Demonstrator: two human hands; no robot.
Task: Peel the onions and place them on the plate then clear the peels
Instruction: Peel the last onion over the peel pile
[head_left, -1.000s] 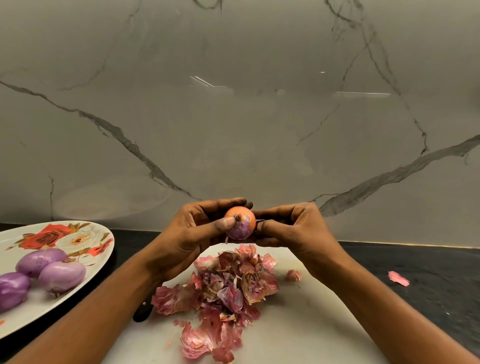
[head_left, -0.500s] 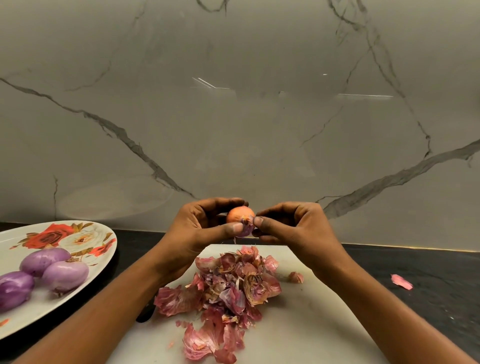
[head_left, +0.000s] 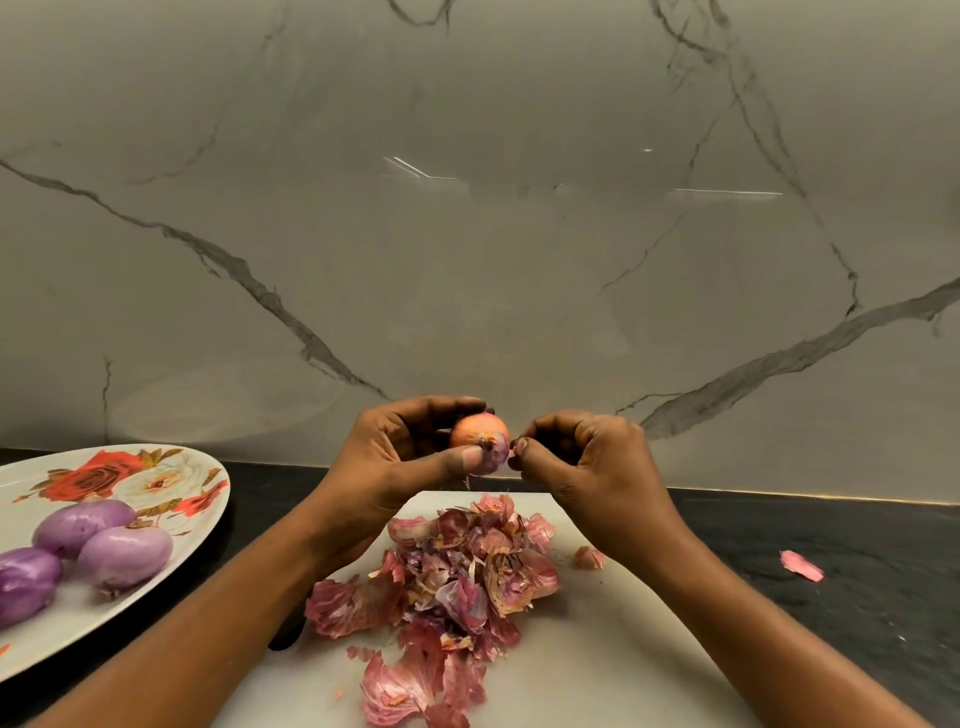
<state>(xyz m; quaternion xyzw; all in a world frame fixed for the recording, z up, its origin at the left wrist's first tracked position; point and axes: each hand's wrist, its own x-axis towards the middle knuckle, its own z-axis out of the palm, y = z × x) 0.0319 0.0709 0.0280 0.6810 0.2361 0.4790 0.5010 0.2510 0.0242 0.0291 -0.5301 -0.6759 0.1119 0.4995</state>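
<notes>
Papery orange skin covers the upper part of the onion (head_left: 475, 436), and purple flesh shows on the lower side, nearest the right hand. In the head view, the only one, the left hand (head_left: 395, 467) grips it. The fingers curl over the top and the thumb presses across the front. The right hand (head_left: 587, 462) sits just beside it, curled tight, with thumb and forefinger pinching a small flap of skin (head_left: 511, 455) at the onion's edge.

Directly below both hands, a heap of pink peels (head_left: 457, 577) lies on the white board (head_left: 597, 649). One loose scrap (head_left: 589, 557) sits under the right wrist. Another stray peel (head_left: 801, 565) lies well out to the right of that hand, on the dark counter (head_left: 857, 613). Far to the left of the left forearm, the flowered plate (head_left: 78, 618) holds three peeled onions (head_left: 124, 556).

I judge that peeling is under way on this fourth onion and is only partly done. The next move probably calls for drawing the pinched flap away and down. The left hand would then turn the onion to bring up the orange skin that remains. Placing it on the plate and clearing the peels are not yet done.
</notes>
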